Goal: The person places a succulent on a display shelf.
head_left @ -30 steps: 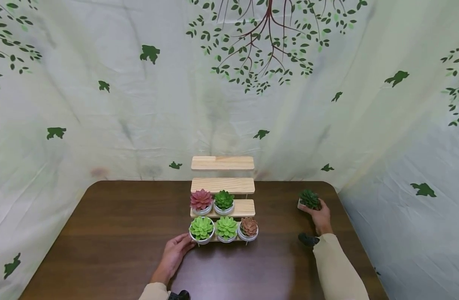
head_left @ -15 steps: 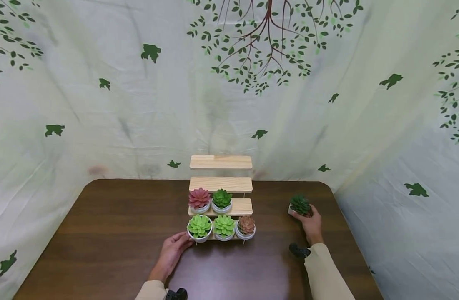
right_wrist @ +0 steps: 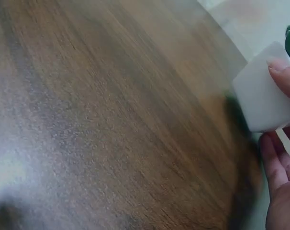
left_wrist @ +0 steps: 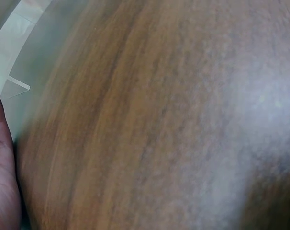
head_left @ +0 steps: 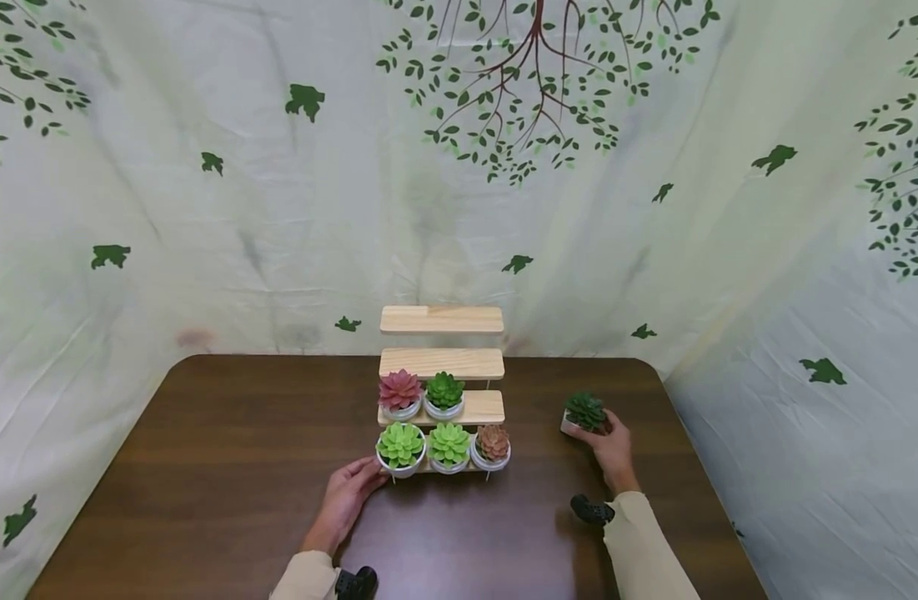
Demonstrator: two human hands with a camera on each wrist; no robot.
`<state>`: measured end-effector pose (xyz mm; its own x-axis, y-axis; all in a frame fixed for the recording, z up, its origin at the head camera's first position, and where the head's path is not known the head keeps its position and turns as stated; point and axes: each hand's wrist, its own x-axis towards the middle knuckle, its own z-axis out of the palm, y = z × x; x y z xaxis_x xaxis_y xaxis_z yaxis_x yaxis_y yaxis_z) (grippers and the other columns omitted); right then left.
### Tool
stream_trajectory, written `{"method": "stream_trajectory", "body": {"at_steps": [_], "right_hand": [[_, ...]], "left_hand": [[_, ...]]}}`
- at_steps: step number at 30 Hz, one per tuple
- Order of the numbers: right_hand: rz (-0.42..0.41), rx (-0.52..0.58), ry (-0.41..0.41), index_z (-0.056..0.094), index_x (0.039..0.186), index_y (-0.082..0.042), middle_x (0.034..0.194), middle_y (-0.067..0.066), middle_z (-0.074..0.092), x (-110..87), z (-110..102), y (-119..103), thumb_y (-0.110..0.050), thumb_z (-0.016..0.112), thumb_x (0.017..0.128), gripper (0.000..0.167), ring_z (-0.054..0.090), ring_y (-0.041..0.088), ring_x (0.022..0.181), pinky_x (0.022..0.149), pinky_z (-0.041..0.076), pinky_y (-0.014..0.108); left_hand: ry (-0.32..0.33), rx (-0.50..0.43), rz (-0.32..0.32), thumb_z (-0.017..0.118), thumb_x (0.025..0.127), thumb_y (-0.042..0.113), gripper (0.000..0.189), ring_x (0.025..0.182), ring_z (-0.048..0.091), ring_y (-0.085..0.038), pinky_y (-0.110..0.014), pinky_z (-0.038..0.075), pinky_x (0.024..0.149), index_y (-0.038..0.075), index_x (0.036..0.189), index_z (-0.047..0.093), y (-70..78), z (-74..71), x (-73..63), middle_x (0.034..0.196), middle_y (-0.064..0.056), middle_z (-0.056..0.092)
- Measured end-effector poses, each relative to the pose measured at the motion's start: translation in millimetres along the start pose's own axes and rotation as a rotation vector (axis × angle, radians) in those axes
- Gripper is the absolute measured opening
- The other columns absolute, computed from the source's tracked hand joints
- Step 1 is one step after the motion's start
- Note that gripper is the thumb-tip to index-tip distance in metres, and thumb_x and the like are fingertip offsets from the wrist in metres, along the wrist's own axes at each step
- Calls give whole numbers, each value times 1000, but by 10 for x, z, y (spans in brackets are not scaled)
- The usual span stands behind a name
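Note:
A potted succulent (head_left: 584, 412), dark green in a square white pot, is in my right hand (head_left: 614, 450) at the right of the table. In the right wrist view my thumb lies on the side of the white pot (right_wrist: 267, 91). My left hand (head_left: 348, 500) reaches to the lower left corner of a tiered wooden plant stand (head_left: 483, 407). Its fingertips touch or nearly touch a round white pot with a light green succulent (head_left: 401, 446). In the left wrist view only an edge of that hand (left_wrist: 1, 177) shows.
Beside it on the lowest tier stand another light green succulent (head_left: 449, 446) and a brown one (head_left: 493, 446). One tier up are a pink succulent (head_left: 400, 392) and a green one (head_left: 444, 392). Brown table (head_left: 263, 433); a leaf-print curtain (head_left: 316, 208) hangs behind.
My right hand has moved left with the dark green potted succulent. The left hand stays at the stand's lower left corner. The head view has shifted slightly.

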<state>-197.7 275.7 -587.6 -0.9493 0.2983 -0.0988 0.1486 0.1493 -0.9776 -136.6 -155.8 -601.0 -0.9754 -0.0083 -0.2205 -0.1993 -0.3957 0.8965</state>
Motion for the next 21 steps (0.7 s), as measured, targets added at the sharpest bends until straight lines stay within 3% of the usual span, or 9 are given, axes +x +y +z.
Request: {"method": "stream_trajectory", "body": {"at_steps": [5,9,15,21], "right_hand": [[4,-38,-26,50,134,-2,130,19,54,6,36,-72,-12,82,76,67,53,26,116,76,47,9],[-28,-81,-50,52,130,-1,126,21,56,-9,56,-185,-10,82,76,62,56,19,108,77,47,10],[-106,-85,-136,53,128,0,120,18,59,-57,52,-480,-10,82,76,60,59,9,98,77,51,15],[-135,-70,-208,51,131,-1,126,17,55,-70,110,-709,-14,82,77,63,57,12,107,83,50,13]], "left_hand": [[20,8,-16,54,95,-1,13,82,66,-11,-24,56,80,2,95,67,35,8,5,88,-1,67],[41,-9,-30,55,94,-3,15,82,66,-12,-25,56,80,3,92,68,26,15,5,88,-2,67],[7,-17,-18,55,95,-2,19,82,66,-10,-24,56,79,9,89,69,14,7,0,87,0,68],[9,-13,-24,56,95,0,16,81,66,-10,-24,56,78,7,90,69,22,0,-5,88,-1,68]]}}
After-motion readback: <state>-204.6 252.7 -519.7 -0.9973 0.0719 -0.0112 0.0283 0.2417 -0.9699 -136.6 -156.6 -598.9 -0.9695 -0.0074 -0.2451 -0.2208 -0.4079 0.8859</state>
